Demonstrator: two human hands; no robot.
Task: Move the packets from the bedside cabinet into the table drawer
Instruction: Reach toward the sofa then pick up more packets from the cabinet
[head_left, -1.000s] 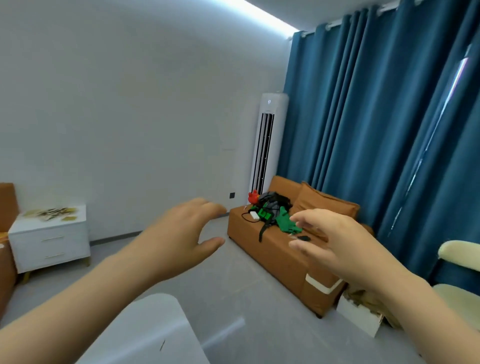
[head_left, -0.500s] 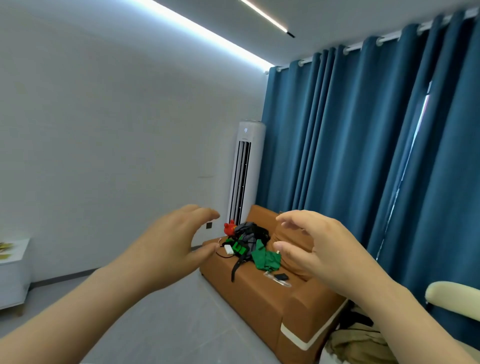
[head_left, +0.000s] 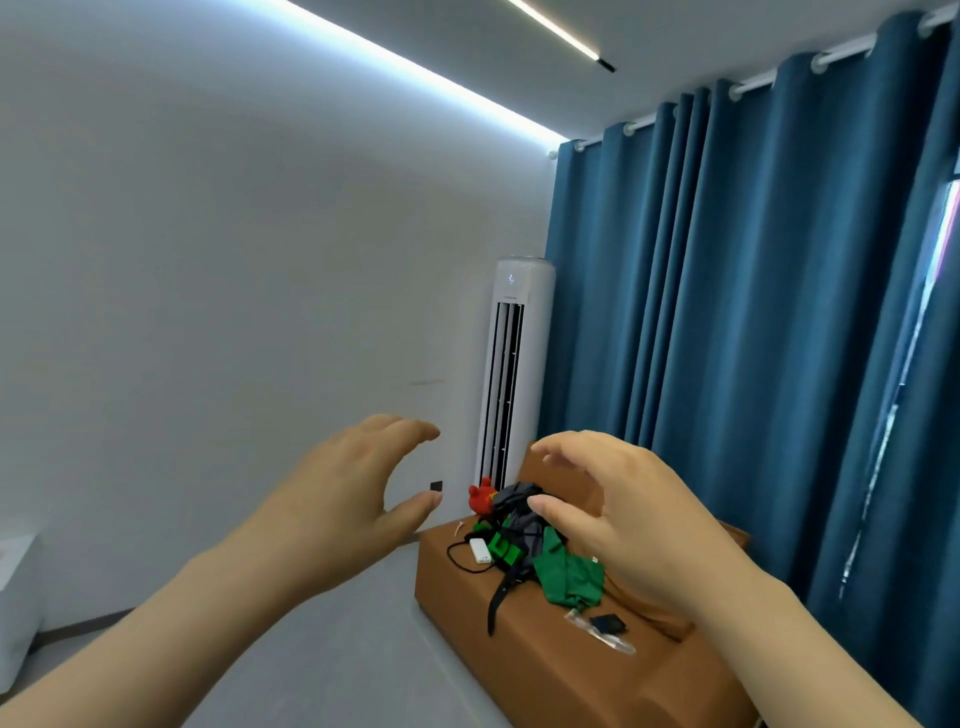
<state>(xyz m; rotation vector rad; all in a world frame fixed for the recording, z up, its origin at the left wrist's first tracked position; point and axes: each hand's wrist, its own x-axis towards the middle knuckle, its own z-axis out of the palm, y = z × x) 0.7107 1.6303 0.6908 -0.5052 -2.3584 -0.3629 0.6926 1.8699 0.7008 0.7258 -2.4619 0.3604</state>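
Both hands are up in the air, side by side. The left hand (head_left: 343, 499) is spread out with loose fingers and holds nothing. The right hand (head_left: 623, 514) is the same, fingers a bit bent, holding nothing.

Far behind them is a brown sofa (head_left: 545, 670) with a green cloth (head_left: 569, 577) and a red toy (head_left: 482, 496) on it. A tall white air cooler (head_left: 511, 374) stands by blue curtains (head_left: 753, 312).

A bit of the white bedside cabinet (head_left: 15, 597) peeks in far left. I cannot see the packets.
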